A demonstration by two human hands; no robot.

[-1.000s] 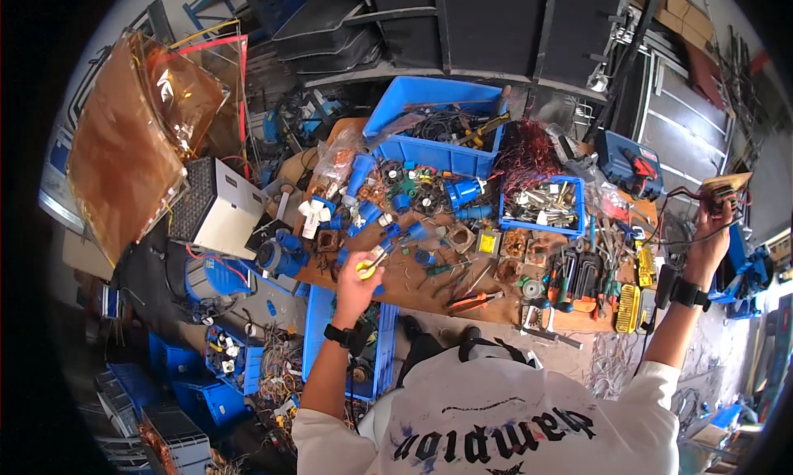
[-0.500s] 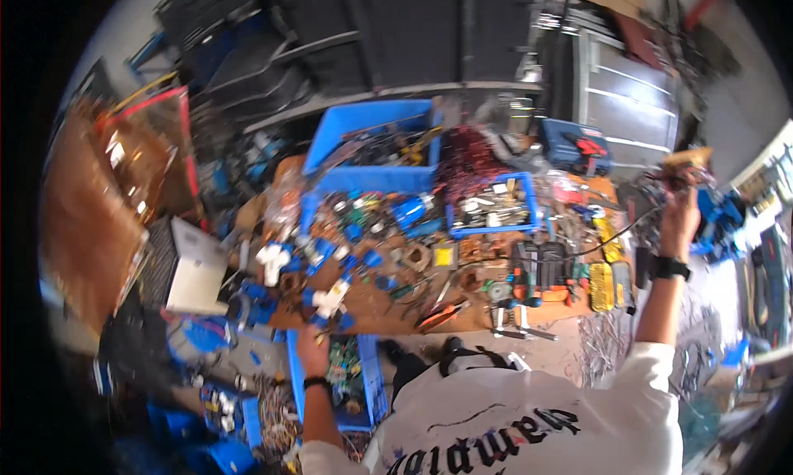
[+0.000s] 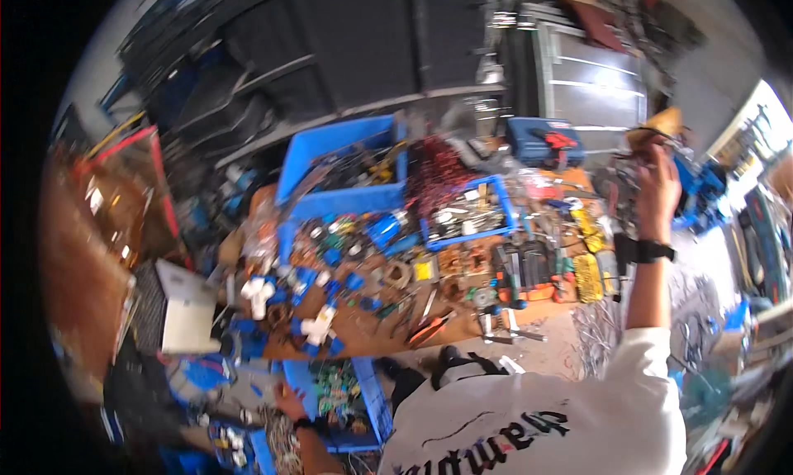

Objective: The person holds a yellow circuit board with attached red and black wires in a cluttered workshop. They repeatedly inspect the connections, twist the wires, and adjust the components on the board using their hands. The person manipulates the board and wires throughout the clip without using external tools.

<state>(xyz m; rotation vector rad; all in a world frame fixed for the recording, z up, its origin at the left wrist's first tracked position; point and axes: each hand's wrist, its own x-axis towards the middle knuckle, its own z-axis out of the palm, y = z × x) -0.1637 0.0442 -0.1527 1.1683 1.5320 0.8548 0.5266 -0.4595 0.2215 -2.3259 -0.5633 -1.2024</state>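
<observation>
My right hand (image 3: 658, 196), raised far out at the right, is closed around a tan, flat-looking piece (image 3: 663, 125) with dark, wire-like bits about it; its exact kind is blurred. My left hand (image 3: 289, 401) hovers low at the left, beside the left wall of a blue crate (image 3: 377, 405) below the table's front edge. Its fingers look loosely apart, slightly blurred, with nothing visible in them. Green circuit boards (image 3: 337, 386) fill part of that crate. White pipe-like fittings (image 3: 317, 326) with blue ends lie on the table just above the left hand.
The wooden table (image 3: 376, 340) carries a large blue bin (image 3: 347, 201) of tools, a small blue tray (image 3: 470, 214) of metal parts, orange-handled pliers (image 3: 429, 330) and yellow bit cases (image 3: 588, 277). A blue tool case (image 3: 541, 142) stands behind. A laptop (image 3: 188, 308) sits at the left.
My left hand has dropped from the table's edge to the crate's left side. My right hand still holds the tan piece, now a little higher in view. The whole view has shifted left.
</observation>
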